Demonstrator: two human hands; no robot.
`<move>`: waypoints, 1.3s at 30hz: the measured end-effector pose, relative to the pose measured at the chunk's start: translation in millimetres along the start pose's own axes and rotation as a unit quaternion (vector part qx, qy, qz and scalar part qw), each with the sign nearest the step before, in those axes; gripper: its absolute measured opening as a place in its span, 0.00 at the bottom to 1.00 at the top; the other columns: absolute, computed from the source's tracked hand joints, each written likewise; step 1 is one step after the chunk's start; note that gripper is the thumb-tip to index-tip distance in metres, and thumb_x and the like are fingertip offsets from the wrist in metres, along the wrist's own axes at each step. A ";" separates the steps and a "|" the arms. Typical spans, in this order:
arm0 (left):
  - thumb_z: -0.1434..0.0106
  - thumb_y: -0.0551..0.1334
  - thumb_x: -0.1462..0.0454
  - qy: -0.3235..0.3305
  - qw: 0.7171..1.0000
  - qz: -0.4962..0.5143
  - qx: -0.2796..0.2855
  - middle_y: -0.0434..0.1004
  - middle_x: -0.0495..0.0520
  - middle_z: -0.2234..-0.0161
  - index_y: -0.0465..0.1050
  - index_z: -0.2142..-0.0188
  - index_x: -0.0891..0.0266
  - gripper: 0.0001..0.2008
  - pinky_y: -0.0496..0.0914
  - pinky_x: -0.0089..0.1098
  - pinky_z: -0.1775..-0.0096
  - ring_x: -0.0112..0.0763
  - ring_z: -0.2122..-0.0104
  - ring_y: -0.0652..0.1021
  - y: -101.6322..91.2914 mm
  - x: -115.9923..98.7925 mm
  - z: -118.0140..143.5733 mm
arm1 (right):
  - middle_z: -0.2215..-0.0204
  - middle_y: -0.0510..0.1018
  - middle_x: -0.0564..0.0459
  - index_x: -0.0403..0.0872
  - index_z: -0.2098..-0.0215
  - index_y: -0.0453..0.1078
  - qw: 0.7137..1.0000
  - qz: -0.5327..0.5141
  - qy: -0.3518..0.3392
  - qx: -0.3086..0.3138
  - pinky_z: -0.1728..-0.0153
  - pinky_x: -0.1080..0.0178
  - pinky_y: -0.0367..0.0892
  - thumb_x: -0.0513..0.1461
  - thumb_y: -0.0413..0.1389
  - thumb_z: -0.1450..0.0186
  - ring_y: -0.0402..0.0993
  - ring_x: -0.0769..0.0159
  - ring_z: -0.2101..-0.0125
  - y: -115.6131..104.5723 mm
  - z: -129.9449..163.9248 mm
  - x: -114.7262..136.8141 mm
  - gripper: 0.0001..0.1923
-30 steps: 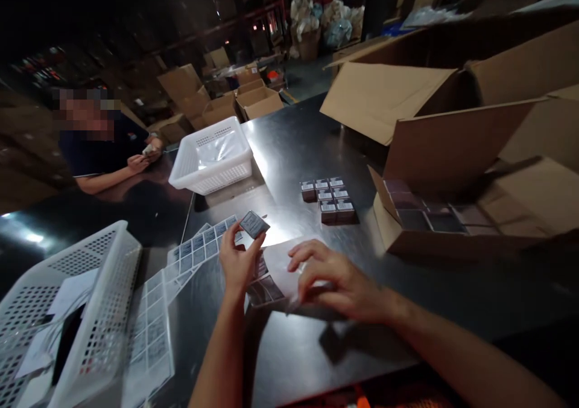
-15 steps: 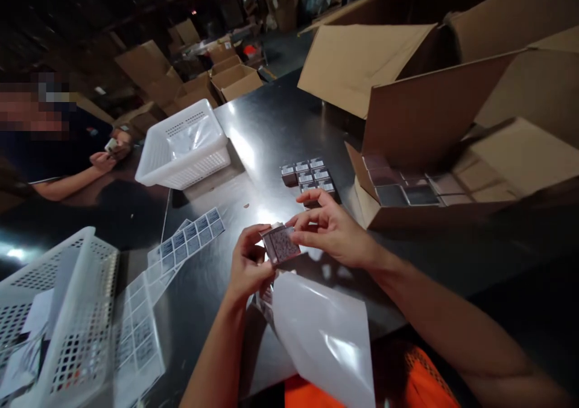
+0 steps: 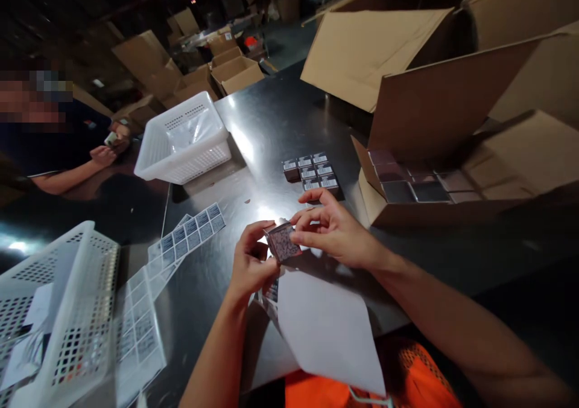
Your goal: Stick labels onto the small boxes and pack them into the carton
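Above the near part of the table, a small printed box (image 3: 283,244) is tilted so that one patterned face shows. My left hand (image 3: 256,257) grips it from the left, thumb below and fingers above. At its right edge, my right hand (image 3: 330,230) has the thumb against the patterned face and the index finger at the upper edge; the other fingers are curled. A small pale bit shows at the box's top, too small to make out. Below my hands lies a curled white sheet (image 3: 325,323). Several small dark boxes with labels (image 3: 312,171) stand grouped beyond my right hand.
An open carton (image 3: 407,212) with small boxes inside stands at right, another large carton (image 3: 357,52) behind it. Label sheets (image 3: 187,236) lie at left near a white perforated basket (image 3: 85,287). A white bin (image 3: 181,136) stands farther back, beside a co-worker's hands (image 3: 108,148).
My left hand has turned the small box slightly, and my right thumb remains on its face. The white sheet has shifted a little to the right. The whole view has moved slightly.
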State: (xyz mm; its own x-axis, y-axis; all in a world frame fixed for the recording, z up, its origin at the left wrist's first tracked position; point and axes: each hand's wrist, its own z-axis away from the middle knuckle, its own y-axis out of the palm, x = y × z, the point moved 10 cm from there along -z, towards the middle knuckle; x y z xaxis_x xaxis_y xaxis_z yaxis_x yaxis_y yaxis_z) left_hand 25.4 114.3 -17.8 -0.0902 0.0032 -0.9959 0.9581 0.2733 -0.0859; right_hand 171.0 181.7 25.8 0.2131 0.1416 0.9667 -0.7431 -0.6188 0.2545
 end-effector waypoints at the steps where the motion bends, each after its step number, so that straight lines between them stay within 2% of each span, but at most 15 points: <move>1: 0.53 0.70 0.66 0.000 1.000 -0.005 -0.003 0.78 0.46 0.68 0.70 0.53 0.54 0.27 0.56 0.22 0.87 0.16 0.88 0.62 -0.9 0.5 -0.2 | 0.74 0.75 0.61 0.51 0.54 0.58 1.000 0.000 0.000 0.000 0.56 0.57 0.74 0.40 0.68 0.46 0.77 0.61 0.56 0.1 -0.1 -0.1 0.28; 4: 0.55 0.71 0.66 0.009 1.000 -0.017 -0.018 0.79 0.49 0.65 0.71 0.53 0.55 0.27 0.60 0.22 0.86 0.19 0.85 0.68 -3.9 -1.7 -0.7 | 0.74 0.75 0.61 0.51 0.54 0.57 1.000 -0.003 -0.001 0.003 0.57 0.58 0.75 0.39 0.68 0.46 0.77 0.63 0.58 1.1 -0.4 -0.1 0.28; 9: 0.53 0.69 0.66 -0.001 1.000 -0.001 0.000 0.80 0.48 0.65 0.69 0.53 0.55 0.26 0.55 0.22 0.90 0.15 0.89 0.61 0.6 -2.7 -0.3 | 0.75 0.74 0.62 0.51 0.55 0.57 1.000 -0.003 0.001 0.000 0.56 0.57 0.75 0.39 0.67 0.46 0.78 0.63 0.58 1.8 -0.2 0.7 0.27; 12: 0.53 0.70 0.66 0.002 1.000 -0.004 -0.001 0.80 0.48 0.66 0.69 0.53 0.55 0.27 0.57 0.22 0.89 0.15 0.89 0.62 0.5 -3.1 0.3 | 0.75 0.74 0.62 0.51 0.55 0.57 1.000 0.000 0.004 0.001 0.55 0.56 0.75 0.39 0.67 0.46 0.77 0.62 0.56 2.2 0.0 1.0 0.27; 16: 0.51 0.69 0.68 0.007 1.000 0.011 0.008 0.80 0.49 0.61 0.70 0.51 0.54 0.26 0.57 0.23 0.89 0.15 0.89 0.63 0.6 -1.2 0.2 | 0.75 0.74 0.62 0.51 0.55 0.57 1.000 -0.002 0.003 0.003 0.55 0.57 0.74 0.39 0.67 0.46 0.77 0.61 0.55 2.2 0.1 1.8 0.27; 22: 0.53 0.69 0.69 0.019 1.000 0.013 0.007 0.81 0.50 0.60 0.72 0.53 0.53 0.26 0.58 0.23 0.89 0.15 0.88 0.64 -0.2 -3.4 -0.8 | 0.74 0.74 0.62 0.51 0.55 0.57 1.000 -0.009 -0.004 -0.003 0.60 0.59 0.75 0.39 0.67 0.45 0.78 0.64 0.62 0.8 0.2 1.5 0.27; 25: 0.54 0.69 0.69 0.027 1.000 -0.002 -0.008 0.81 0.50 0.61 0.72 0.54 0.54 0.26 0.60 0.23 0.86 0.18 0.86 0.68 -1.6 -7.6 -0.5 | 0.75 0.74 0.63 0.52 0.55 0.57 1.000 -0.001 -0.010 -0.015 0.60 0.60 0.75 0.39 0.67 0.45 0.78 0.65 0.62 1.5 1.5 0.3 0.27; 27: 0.55 0.69 0.69 0.032 0.999 -0.007 -0.010 0.82 0.50 0.62 0.72 0.55 0.55 0.26 0.62 0.22 0.84 0.20 0.84 0.71 -1.4 -10.1 -0.3 | 0.75 0.74 0.62 0.52 0.54 0.57 0.999 0.019 -0.022 -0.031 0.60 0.60 0.75 0.40 0.67 0.45 0.78 0.63 0.59 1.1 3.6 2.0 0.27; 29: 0.54 0.69 0.68 0.028 1.000 -0.009 -0.003 0.82 0.49 0.64 0.72 0.54 0.55 0.25 0.60 0.22 0.86 0.18 0.86 0.68 -0.2 -9.8 -0.3 | 0.75 0.73 0.61 0.52 0.53 0.59 0.995 0.071 -0.041 -0.060 0.61 0.60 0.76 0.41 0.67 0.44 0.79 0.61 0.57 -2.7 6.3 6.5 0.26; 31: 0.53 0.69 0.68 0.021 1.000 -0.015 0.000 0.81 0.48 0.65 0.72 0.54 0.55 0.25 0.55 0.21 0.88 0.15 0.89 0.63 -0.8 -8.4 -0.5 | 0.76 0.72 0.61 0.51 0.52 0.61 0.981 0.155 -0.055 -0.100 0.61 0.59 0.75 0.41 0.68 0.44 0.79 0.60 0.60 -11.0 8.3 12.3 0.27; 33: 0.54 0.70 0.67 0.019 1.000 -0.022 -0.007 0.81 0.48 0.64 0.72 0.54 0.56 0.25 0.55 0.21 0.88 0.14 0.89 0.63 -3.4 -8.0 -0.8 | 0.77 0.69 0.62 0.51 0.52 0.62 0.967 0.215 -0.050 -0.125 0.64 0.60 0.74 0.42 0.70 0.47 0.78 0.62 0.66 -20.5 6.8 13.0 0.29; 35: 0.54 0.72 0.66 0.021 0.999 -0.026 -0.008 0.82 0.49 0.63 0.72 0.54 0.56 0.26 0.57 0.21 0.87 0.15 0.87 0.65 -5.1 -8.5 -1.1 | 0.73 0.70 0.61 0.50 0.51 0.63 0.976 0.189 -0.031 -0.106 0.66 0.62 0.74 0.44 0.72 0.50 0.76 0.64 0.66 -24.3 0.7 4.7 0.33; 37: 0.54 0.73 0.65 0.025 0.999 -0.038 0.001 0.82 0.48 0.65 0.72 0.53 0.57 0.27 0.59 0.21 0.86 0.15 0.87 0.65 -4.7 -8.7 -1.4 | 0.65 0.74 0.55 0.50 0.48 0.62 0.995 0.096 0.001 -0.033 0.65 0.63 0.74 0.44 0.73 0.51 0.76 0.64 0.62 -15.5 -7.4 -10.9 0.38; 39: 0.51 0.71 0.65 0.039 0.997 -0.068 0.004 0.82 0.49 0.64 0.72 0.47 0.58 0.29 0.59 0.20 0.85 0.14 0.87 0.65 -5.3 -10.3 -1.5 | 0.56 0.74 0.50 0.50 0.44 0.62 0.999 0.006 0.036 0.031 0.63 0.63 0.75 0.43 0.74 0.51 0.76 0.66 0.60 -2.6 -12.3 -25.0 0.41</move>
State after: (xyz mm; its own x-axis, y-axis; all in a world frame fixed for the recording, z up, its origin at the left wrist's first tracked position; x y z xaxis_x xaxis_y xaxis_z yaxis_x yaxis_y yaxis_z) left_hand 20.8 114.3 -7.1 -0.2393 0.0415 -0.9701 0.9379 0.2684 -0.2199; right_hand 159.7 189.2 1.3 0.1560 0.1875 0.9698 -0.7045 -0.6670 0.2423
